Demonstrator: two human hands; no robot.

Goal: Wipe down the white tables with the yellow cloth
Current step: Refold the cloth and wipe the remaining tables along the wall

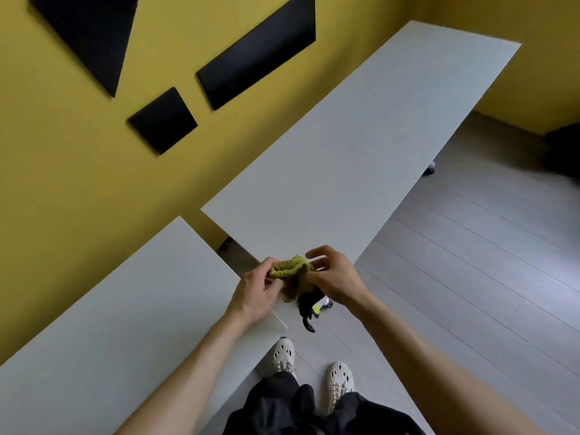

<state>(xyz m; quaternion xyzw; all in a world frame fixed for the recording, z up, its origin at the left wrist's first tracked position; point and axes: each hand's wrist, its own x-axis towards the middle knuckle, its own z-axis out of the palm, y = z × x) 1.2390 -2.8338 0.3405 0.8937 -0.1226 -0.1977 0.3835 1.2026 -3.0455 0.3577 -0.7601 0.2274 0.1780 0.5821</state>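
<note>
Gripping the yellow cloth bunched between them, the left hand and right hand hang above the gap between tables. One white table runs toward one o'clock, another lies at eight o'clock

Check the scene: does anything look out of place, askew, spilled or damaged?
Nothing spilled or damaged. Both white tables look bare. The yellow cloth is bunched between the left hand and right hand, off the surface.
</note>
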